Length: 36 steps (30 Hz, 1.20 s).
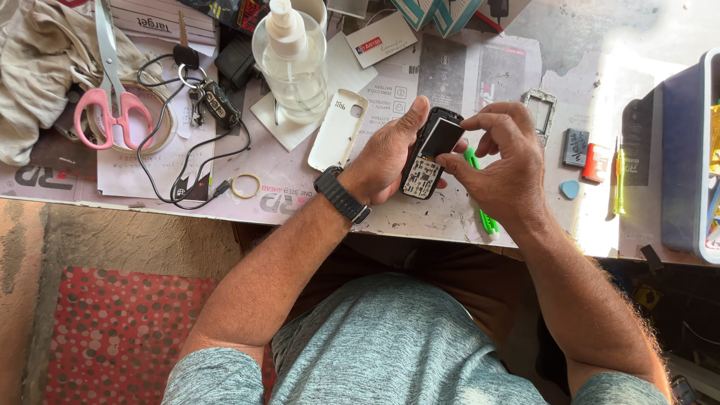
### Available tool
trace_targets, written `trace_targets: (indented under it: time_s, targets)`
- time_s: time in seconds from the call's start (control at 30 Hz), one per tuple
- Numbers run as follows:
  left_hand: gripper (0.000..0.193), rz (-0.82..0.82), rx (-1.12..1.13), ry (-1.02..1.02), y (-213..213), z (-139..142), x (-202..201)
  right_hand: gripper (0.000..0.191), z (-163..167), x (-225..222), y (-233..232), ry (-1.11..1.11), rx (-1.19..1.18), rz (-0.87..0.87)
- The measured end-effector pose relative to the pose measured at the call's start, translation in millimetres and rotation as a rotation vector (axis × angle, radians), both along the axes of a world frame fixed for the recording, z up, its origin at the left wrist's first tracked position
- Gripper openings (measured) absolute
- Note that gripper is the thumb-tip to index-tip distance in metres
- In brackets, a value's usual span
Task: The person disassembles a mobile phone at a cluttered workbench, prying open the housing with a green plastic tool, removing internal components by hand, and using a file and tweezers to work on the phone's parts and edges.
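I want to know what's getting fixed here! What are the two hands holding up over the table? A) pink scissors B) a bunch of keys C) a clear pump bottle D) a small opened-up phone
D: the left hand cradles the small opened-up phone while the right hand pinches at its top; the pink scissors, the pump bottle and the keys lie untouched on the table.

Small black keypad phone (pixel 430 152), front cover removed: dark screen toward the top, bare pale keypad contacts exposed below. It is held tilted above the table edge, top end pointed away, partly hidden by fingers on both sides.
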State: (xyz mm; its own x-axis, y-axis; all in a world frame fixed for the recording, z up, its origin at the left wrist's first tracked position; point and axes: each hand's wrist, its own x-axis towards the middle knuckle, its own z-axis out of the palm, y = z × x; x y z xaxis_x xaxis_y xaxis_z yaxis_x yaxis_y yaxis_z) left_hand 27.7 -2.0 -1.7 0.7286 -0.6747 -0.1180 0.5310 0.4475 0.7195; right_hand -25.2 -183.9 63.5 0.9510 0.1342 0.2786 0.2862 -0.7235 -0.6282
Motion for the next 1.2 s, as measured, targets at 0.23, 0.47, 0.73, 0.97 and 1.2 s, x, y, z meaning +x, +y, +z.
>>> trace_targets:
  time_s: [0.23, 0.47, 0.73, 0.97, 1.2]
  targets:
    - [0.077, 0.012, 0.007, 0.074, -1, 1, 0, 0.028, -6, -8, -6, -0.116, 0.059, 0.081]
    - [0.074, 0.024, -0.046, 0.017, -2, 1, -1, 0.025, -19, -23, 2, -0.338, -0.004, 0.295]
    - [0.073, 0.016, -0.050, 0.029, -1, 1, 0, 0.028, -22, -29, 7, -0.350, -0.211, 0.358]
    - [0.062, -0.003, -0.118, 0.110, 2, 4, -1, 0.029, -14, -27, 2, -0.320, -0.186, 0.336]
    - [0.034, -0.008, -0.042, 0.117, 7, 13, 2, 0.017, 22, -24, -61, -0.113, -0.187, -0.069]
